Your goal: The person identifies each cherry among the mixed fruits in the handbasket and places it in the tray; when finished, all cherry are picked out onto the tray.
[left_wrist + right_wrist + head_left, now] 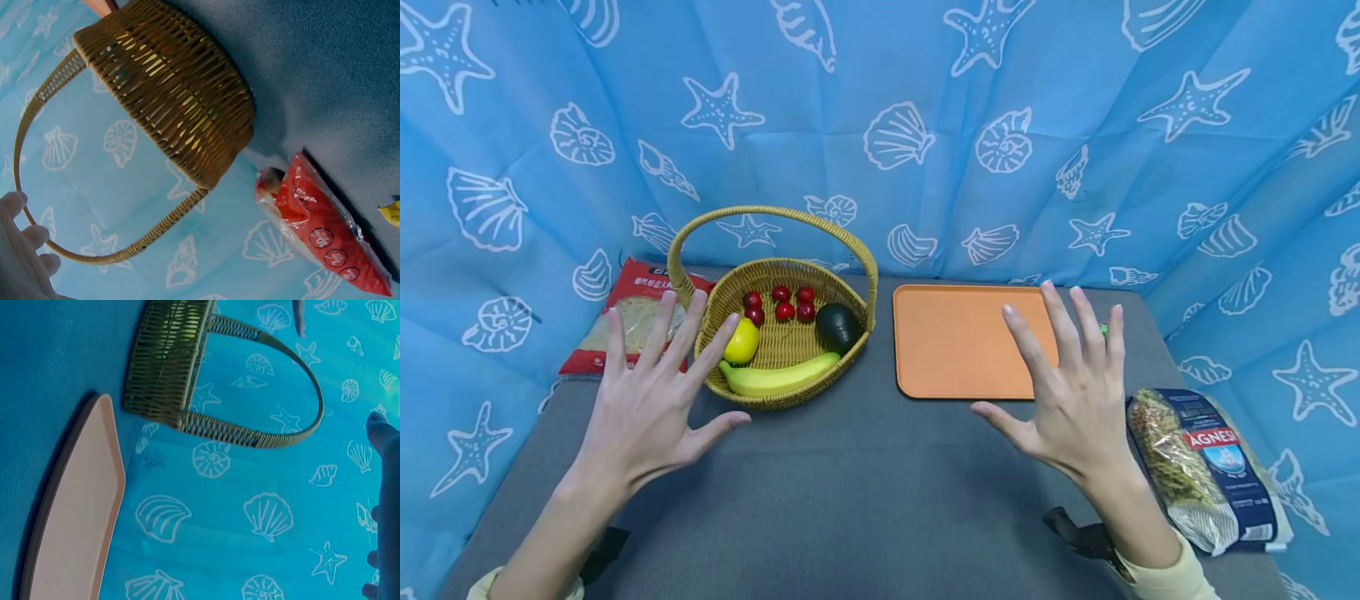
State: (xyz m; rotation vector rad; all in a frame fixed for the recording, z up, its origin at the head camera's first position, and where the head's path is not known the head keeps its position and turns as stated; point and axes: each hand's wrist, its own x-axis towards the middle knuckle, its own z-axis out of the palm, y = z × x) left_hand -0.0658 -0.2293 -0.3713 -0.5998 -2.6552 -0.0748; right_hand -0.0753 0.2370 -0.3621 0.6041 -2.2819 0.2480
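Note:
Both hands hover above the grey table (850,483) with fingers spread, holding nothing. My left hand (651,392) is just left of and in front of a wicker basket (775,400), also in the left wrist view (169,94) and the right wrist view (165,359). The basket holds a banana (778,377), a lemon (742,341), an avocado (837,325) and several red plums (784,310). My right hand (1071,383) is over the near right corner of an orange tray (955,342), which the right wrist view (72,512) shows too.
A red-edged food bag (632,321) lies behind my left hand, seen also from the left wrist (319,225). A dark blue pasta bag (1206,467) lies at the table's right edge. A blue seashell curtain (925,125) closes off the back and sides.

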